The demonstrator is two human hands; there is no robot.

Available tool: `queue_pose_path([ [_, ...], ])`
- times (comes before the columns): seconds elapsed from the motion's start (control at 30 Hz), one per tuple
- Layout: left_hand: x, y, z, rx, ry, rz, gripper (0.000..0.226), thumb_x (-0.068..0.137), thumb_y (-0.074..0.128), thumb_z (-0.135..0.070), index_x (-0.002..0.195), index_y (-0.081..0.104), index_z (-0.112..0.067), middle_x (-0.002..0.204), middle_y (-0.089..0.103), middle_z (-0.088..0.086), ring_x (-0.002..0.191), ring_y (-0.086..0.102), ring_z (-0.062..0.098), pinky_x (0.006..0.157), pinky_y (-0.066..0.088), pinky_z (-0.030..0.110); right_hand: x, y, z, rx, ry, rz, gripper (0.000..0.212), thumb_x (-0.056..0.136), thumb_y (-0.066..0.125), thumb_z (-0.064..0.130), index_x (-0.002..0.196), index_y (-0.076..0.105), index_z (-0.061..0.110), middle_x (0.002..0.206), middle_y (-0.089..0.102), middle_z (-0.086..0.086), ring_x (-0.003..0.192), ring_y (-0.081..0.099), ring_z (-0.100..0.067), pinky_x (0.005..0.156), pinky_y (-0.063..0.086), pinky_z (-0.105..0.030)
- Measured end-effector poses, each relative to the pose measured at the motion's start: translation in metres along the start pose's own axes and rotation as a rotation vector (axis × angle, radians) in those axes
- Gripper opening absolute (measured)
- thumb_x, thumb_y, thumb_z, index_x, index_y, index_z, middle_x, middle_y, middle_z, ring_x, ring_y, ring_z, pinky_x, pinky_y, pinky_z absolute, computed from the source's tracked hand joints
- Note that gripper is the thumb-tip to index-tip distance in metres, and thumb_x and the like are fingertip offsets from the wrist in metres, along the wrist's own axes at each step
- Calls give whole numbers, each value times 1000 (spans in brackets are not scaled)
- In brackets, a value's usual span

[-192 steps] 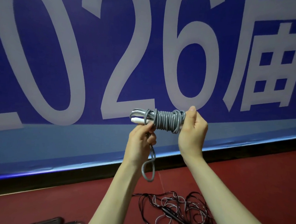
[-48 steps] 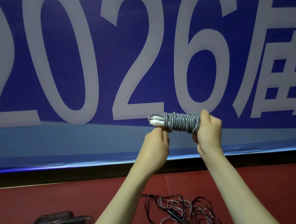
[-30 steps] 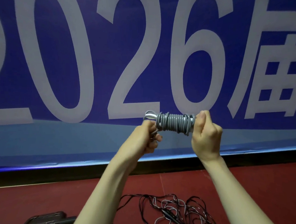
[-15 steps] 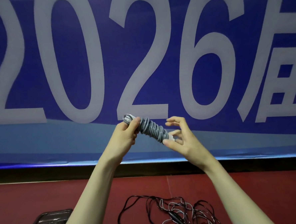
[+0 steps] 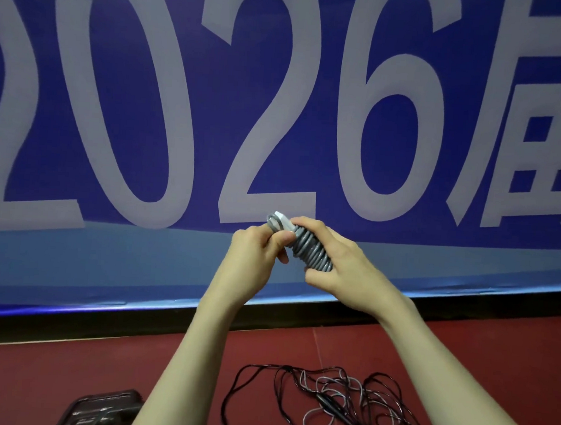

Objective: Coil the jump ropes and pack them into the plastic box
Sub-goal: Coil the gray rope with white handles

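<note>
Your left hand [image 5: 253, 256] pinches the upper end of the coiled grey jump rope [image 5: 306, 248], thumb pressed just under the white handle tip [image 5: 280, 220], while your right hand [image 5: 341, 265] curls round the lower end of the bundle. You hold it in the air in front of the blue banner [image 5: 279, 97], well above the red floor [image 5: 32, 384].

The main risk is the wrap springing loose. I cannot see where the rope's free end is tucked, so if either hand eases off before that end is locked under a turn, the stiff coils may slide off the handles and unwind.

The plastic box [image 5: 103, 410] sits low at the near edge of the floor, partly behind your left forearm. Dropping the bundle from this height could bounce it out or knock the coil open; lower it in.

A tangled heap of black and pale ropes [image 5: 332, 409] lies on the floor below your right arm, and pulling one out fast could tighten knots.
</note>
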State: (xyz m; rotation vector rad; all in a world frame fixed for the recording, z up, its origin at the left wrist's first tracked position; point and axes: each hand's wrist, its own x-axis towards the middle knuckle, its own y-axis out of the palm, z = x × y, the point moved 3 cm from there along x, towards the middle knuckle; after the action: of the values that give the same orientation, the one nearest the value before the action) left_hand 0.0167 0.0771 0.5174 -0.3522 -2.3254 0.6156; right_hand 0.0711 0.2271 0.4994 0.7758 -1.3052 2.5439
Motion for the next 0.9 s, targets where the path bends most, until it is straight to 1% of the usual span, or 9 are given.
queue_pose_path([
  [0.13, -1, -2, -6, 28, 10, -208, 30, 88, 64, -35, 60, 61, -26, 50, 57, -8, 44, 45, 9, 46, 35, 18, 4, 0, -2, 17, 6, -91, 72, 77, 61, 14, 130, 33, 54, 105, 54, 6, 76, 54, -15, 68, 53, -38],
  [0.23, -5, -4, -13, -96, 75, -314, 11, 84, 71, -30, 80, 73, -20, 66, 68, -11, 55, 59, 7, 56, 49, 20, 5, -3, -2, 222, 6, -102, 72, 76, 62, 2, 127, 44, 49, 100, 61, 1, 62, 47, -6, 57, 47, -23],
  [0.3, -7, -4, -15, -185, 140, -343, 9, 84, 73, -22, 91, 72, -16, 74, 71, -11, 62, 65, 5, 62, 54, 21, 4, -6, -2, 305, 18, -107, 72, 76, 62, -2, 126, 48, 48, 96, 62, -2, 61, 46, -9, 54, 46, -26],
  [0.47, -4, -4, -13, -334, 226, -233, 2, 95, 56, -6, 96, 57, -5, 89, 72, 0, 84, 72, 11, 71, 57, 26, 4, -16, -2, 360, 18, -157, 71, 76, 61, -5, 125, 51, 47, 93, 59, -8, 61, 44, -11, 52, 46, -27],
  [0.57, -5, -5, -10, -358, 246, -124, 14, 101, 42, -8, 95, 55, -7, 98, 72, 1, 90, 72, 14, 72, 57, 27, 2, -20, -4, 342, 6, -151, 72, 76, 62, -5, 125, 52, 45, 90, 58, -9, 60, 43, -11, 53, 46, -29],
  [0.67, -5, -14, -10, -342, 233, -98, 19, 99, 48, -7, 85, 56, -17, 92, 74, -2, 82, 73, 15, 68, 56, 25, 1, -20, -5, 303, -14, -121, 72, 75, 63, -4, 128, 52, 44, 92, 59, -3, 62, 44, -8, 56, 44, -25],
  [0.73, -4, -20, -10, -331, 205, -170, 18, 93, 59, -8, 83, 66, -21, 85, 74, -4, 76, 72, 13, 64, 53, 23, 0, -18, -3, 285, -38, -124, 72, 75, 63, -3, 129, 52, 43, 98, 61, 2, 66, 47, -7, 61, 44, -21],
  [0.8, -4, -23, -13, -332, 189, -254, 16, 87, 67, -12, 84, 71, -27, 83, 72, -7, 78, 68, 10, 64, 54, 23, 1, -18, -2, 241, -55, -157, 74, 74, 64, -1, 129, 51, 46, 103, 60, 1, 73, 52, -12, 66, 48, -25],
  [0.9, -5, -23, -18, -328, 186, -333, 18, 84, 71, -11, 84, 72, -28, 82, 68, -7, 78, 65, 12, 66, 57, 25, 2, -21, 0, 145, -59, -195, 73, 72, 63, 10, 130, 46, 52, 105, 59, 1, 81, 56, -21, 74, 52, -40],
])
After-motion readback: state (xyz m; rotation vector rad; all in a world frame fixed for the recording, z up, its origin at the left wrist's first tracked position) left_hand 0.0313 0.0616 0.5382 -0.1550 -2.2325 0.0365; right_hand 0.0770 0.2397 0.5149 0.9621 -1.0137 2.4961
